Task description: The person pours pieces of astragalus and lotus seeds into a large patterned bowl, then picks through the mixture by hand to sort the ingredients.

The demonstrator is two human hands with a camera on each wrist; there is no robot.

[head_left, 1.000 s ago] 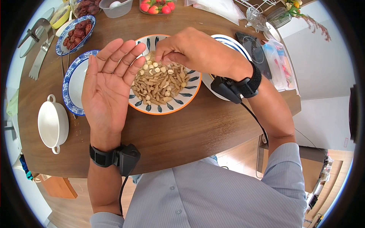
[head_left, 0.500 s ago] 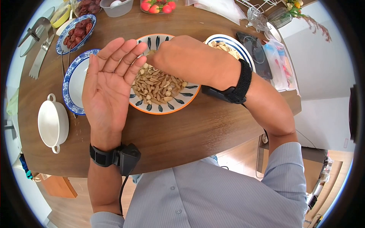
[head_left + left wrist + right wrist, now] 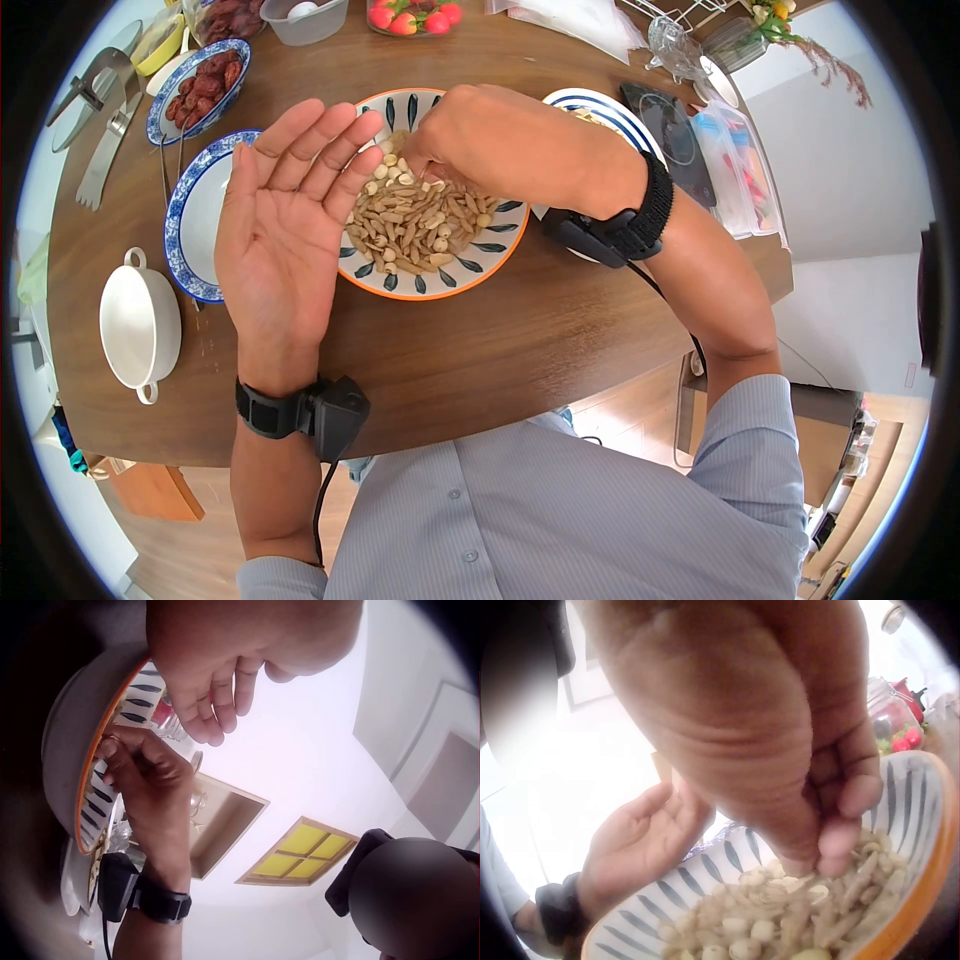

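A wide orange-rimmed bowl (image 3: pixel 440 290) holds brown elongated pieces (image 3: pixel 405 225) and round pale seeds (image 3: pixel 441 245). Over its far part is my right hand (image 3: pixel 530 150), fingers bent down into the food; in the right wrist view the thumb and fingertips of this hand (image 3: pixel 757 742) pinch at a small pale piece (image 3: pixel 819 892). Beside the bowl's left rim my left hand (image 3: pixel 290 220) is held palm up, fingers extended and slightly bent, with nothing on the palm. The left wrist view shows the left hand (image 3: pixel 240 645) above the right hand (image 3: pixel 154 780).
Left of the bowl are a blue-rimmed plate (image 3: pixel 180 225), a white two-handled pot (image 3: pixel 138 325) and a dish of red dates (image 3: pixel 205 92). To the right stand a blue-striped plate (image 3: pixel 640 128), a black scale (image 3: pixel 672 140) and a plastic box (image 3: pixel 730 170). Strawberries (image 3: pixel 405 25) lie beyond.
My right hand has dipped, turned over the bowl and shifted slightly between frames, staying above its far part. The left hand has stayed nearly still.
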